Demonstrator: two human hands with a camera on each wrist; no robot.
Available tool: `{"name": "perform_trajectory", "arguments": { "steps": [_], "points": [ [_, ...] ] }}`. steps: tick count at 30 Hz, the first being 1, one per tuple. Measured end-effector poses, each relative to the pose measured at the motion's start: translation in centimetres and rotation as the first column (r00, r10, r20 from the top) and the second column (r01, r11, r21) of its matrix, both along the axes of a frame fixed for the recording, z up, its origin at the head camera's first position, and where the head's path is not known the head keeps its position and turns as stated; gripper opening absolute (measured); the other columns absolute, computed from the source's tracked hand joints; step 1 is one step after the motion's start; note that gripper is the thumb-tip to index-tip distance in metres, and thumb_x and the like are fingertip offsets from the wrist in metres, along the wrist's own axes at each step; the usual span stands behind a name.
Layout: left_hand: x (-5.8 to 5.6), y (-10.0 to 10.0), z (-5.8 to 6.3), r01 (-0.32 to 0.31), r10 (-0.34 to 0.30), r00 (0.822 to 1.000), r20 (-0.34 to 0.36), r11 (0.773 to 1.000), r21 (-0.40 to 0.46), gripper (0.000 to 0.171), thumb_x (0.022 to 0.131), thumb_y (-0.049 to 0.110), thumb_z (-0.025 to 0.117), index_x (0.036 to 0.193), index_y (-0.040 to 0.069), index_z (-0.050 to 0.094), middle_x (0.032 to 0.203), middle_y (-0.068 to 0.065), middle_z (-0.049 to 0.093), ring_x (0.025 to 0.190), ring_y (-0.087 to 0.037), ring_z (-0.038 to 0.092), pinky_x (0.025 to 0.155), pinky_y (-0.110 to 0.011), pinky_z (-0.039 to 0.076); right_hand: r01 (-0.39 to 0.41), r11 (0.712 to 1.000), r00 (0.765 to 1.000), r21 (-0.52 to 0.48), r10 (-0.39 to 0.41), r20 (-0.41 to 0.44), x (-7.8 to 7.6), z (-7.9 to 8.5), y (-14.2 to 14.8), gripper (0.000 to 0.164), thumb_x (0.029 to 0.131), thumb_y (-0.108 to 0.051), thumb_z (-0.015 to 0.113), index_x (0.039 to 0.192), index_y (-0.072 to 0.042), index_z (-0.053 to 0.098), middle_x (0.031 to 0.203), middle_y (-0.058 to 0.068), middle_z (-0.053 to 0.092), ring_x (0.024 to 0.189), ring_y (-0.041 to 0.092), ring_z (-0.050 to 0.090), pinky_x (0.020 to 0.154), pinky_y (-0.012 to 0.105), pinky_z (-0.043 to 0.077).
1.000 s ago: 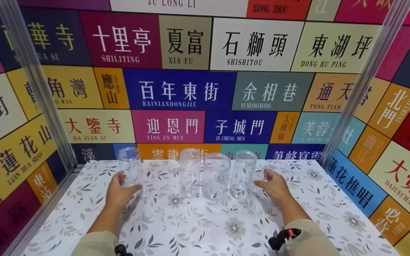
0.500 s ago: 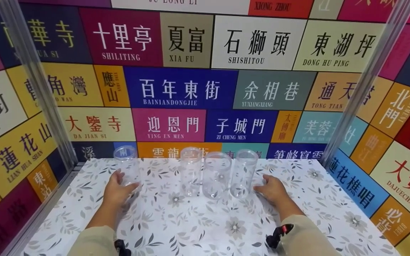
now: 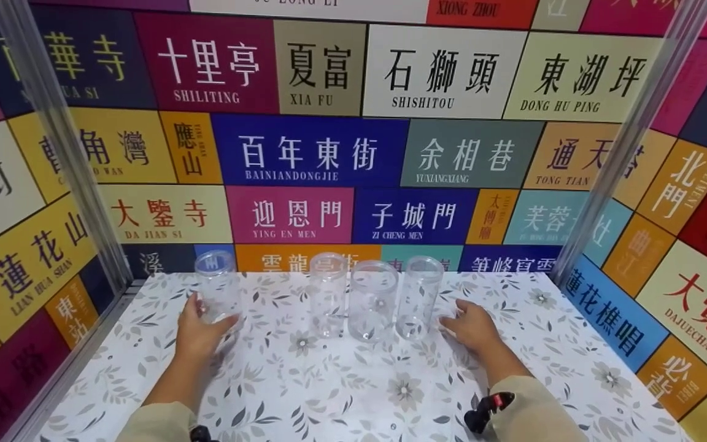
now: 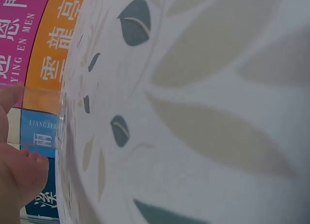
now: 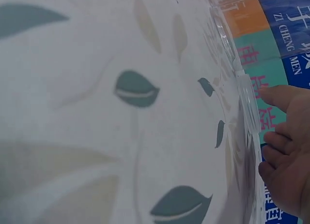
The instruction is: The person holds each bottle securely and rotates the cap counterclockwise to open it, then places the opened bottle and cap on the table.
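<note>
At the left of the patterned table, my left hand point(image 3: 201, 330) holds a clear plastic jar point(image 3: 217, 283) standing upright, thumb at its right side and fingers at its left. In the left wrist view, the transparent wall of this jar point(image 4: 44, 100) shows between thumb and fingers. Three more clear jars form a row near the middle: a slim one point(image 3: 328, 294), a wider one point(image 3: 373, 301) and another slim one point(image 3: 421, 298). Just right of that last jar is my right hand point(image 3: 475, 328), its thumb pointing at the jar and its fingers loosely bent, gripping nothing.
The jars stand on a white table point(image 3: 329, 393) covered in a leaf and flower print. Behind it rises a wall of coloured sign panels point(image 3: 310, 150). Transparent upright posts flank the table at the left point(image 3: 62, 132) and right point(image 3: 623, 141).
My left hand and its jar have shifted a little to the left and back. The three middle jars stay in place, and my right hand has barely moved beside them.
</note>
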State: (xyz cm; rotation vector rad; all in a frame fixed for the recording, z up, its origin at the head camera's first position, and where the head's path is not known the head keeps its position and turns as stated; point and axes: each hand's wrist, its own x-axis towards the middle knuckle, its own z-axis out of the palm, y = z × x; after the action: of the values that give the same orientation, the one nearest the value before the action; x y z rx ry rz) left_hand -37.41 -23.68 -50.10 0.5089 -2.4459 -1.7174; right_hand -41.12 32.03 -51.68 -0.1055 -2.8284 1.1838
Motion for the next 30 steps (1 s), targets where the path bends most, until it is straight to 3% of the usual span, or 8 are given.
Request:
{"name": "perform_trajectory", "arguments": {
  "steps": [4,11,18,23,30],
  "points": [
    [0.7,0.0,0.4,-0.003,0.002,0.999,-0.041,1.0,-0.028,0.123,0.09,0.037,0.087,0.174,0.015,-0.001,0.181,-0.018,0.013,0.166,-0.041,0.02,0.135,-0.06,0.023,0.008,0.998,1.0,-0.063,-0.008,-0.007,0.6,0.4,0.2,0.076,0.103,-0.032,0.069,0.161,0.005,0.039,0.166,0.031,0.041,0.151,0.049,0.046,0.128,0.06,0.037],
    [2.0,0.3,0.6,0.03,-0.033,0.998,-0.047,0.999,-0.045,0.123,0.091,0.038,0.085,0.173,0.01,-0.002,0.179,-0.023,0.015,0.165,-0.044,0.02,0.135,-0.061,0.021,-0.009,0.994,1.0,-0.113,0.006,-0.023,1.3,1.3,0.3,0.076,0.105,-0.038,0.066,0.163,0.001,0.038,0.17,0.025,0.037,0.161,0.045,0.031,0.133,0.059,0.029],
    [3.3,0.9,0.7,-0.054,0.042,0.993,-0.107,0.993,-0.107,0.118,0.091,0.035,0.084,0.172,0.006,0.003,0.174,-0.027,0.021,0.162,-0.047,0.025,0.133,-0.062,0.024,-0.033,0.996,0.997,-0.087,0.026,-0.073,1.9,1.8,0.2,0.07,0.107,-0.036,0.064,0.161,0.002,0.042,0.168,0.025,0.041,0.161,0.045,0.032,0.134,0.058,0.027],
    [4.2,1.6,1.1,-0.042,0.024,0.99,-0.137,0.991,-0.127,0.117,0.092,0.035,0.084,0.171,0.003,0.005,0.172,-0.028,0.025,0.161,-0.046,0.027,0.133,-0.061,0.026,-0.05,0.997,0.995,-0.055,0.045,-0.09,2.4,2.2,0.1,0.068,0.108,-0.037,0.061,0.162,0.0,0.042,0.169,0.024,0.041,0.161,0.045,0.032,0.133,0.061,0.028],
    [5.1,2.5,1.2,-0.034,0.023,0.99,-0.139,0.997,-0.073,0.11,0.092,0.032,0.084,0.171,0.003,0.012,0.171,-0.026,0.028,0.159,-0.043,0.032,0.132,-0.058,0.03,-0.054,0.996,0.997,-0.076,0.048,-0.068,3.1,3.0,0.0,0.072,0.109,-0.043,0.06,0.165,-0.005,0.038,0.172,0.019,0.038,0.161,0.044,0.032,0.133,0.06,0.028]
  ]
}}
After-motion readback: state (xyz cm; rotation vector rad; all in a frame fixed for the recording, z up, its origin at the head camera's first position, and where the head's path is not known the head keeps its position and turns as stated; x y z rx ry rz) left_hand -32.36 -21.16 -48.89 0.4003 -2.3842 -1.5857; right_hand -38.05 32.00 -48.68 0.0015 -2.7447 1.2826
